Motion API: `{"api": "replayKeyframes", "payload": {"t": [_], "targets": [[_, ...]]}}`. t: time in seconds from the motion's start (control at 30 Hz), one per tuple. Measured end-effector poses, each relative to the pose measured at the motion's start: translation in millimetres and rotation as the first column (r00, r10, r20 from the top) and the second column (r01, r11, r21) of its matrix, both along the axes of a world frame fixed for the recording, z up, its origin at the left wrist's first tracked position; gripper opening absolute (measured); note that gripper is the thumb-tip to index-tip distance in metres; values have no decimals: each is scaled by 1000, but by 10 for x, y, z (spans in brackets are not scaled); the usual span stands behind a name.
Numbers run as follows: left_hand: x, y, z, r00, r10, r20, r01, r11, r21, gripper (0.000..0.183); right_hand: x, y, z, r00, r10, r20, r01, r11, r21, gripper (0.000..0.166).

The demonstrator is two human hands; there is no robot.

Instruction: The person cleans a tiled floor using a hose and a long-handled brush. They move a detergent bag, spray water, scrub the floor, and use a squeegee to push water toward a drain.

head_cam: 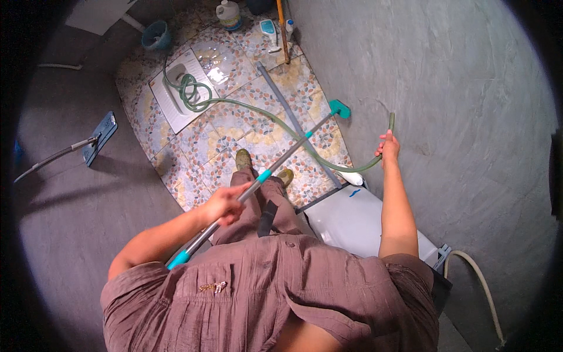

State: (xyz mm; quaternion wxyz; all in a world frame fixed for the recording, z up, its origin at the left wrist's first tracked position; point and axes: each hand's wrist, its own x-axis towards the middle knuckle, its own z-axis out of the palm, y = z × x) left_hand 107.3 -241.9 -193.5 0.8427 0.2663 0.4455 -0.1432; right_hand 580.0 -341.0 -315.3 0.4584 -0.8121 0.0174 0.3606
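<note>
My left hand point(224, 206) grips the grey metal pole point(286, 153) of a long-handled scrub brush. The pole slants from beside my left upper arm to a teal brush head point(340, 109) near the right wall. My right hand point(389, 148) is wrapped around a green hose point(266, 113) close to its end, which points up in front of the grey wall. No water is seen leaving it. From there the hose sags, passes by the pole, and runs to a loose coil over the white squat toilet point(184, 119).
A grey pipe point(281, 99) lies across the patterned floor tiles point(242, 127). A white appliance point(347, 215) stands at my right. A blue flat mop point(100, 136) is by the left wall. Farther back are a bin point(156, 36), a jug point(228, 17), a spray bottle point(268, 30) and an orange pole point(282, 33).
</note>
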Motion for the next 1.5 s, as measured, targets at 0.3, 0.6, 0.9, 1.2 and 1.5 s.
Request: {"api": "replayKeyframes", "payload": {"t": [0.3, 0.6, 0.9, 1.2, 1.5], "targets": [[-416, -78, 1036, 995, 43, -93, -59, 983, -173, 70, 50, -200, -78, 999, 54, 6, -54, 998, 26, 35], [-160, -101, 312, 973, 214, 81, -148, 857, -493, 76, 37, -152, -181, 998, 44, -39, -44, 999, -11, 36], [-613, -93, 669, 989, 138, 52, -103, 898, -427, 73, 189, -343, 152, 999, -29, 13, 29, 1000, -2, 36], [-20, -136, -537, 946, 301, 122, -218, 867, -448, 73, -34, -729, 223, 966, -256, 43, 255, 967, 10, 35], [-867, -180, 864, 697, 115, -708, -548, 722, -423, 79, -180, -1238, 1032, 913, -386, 131, 368, 919, 141, 36]]}}
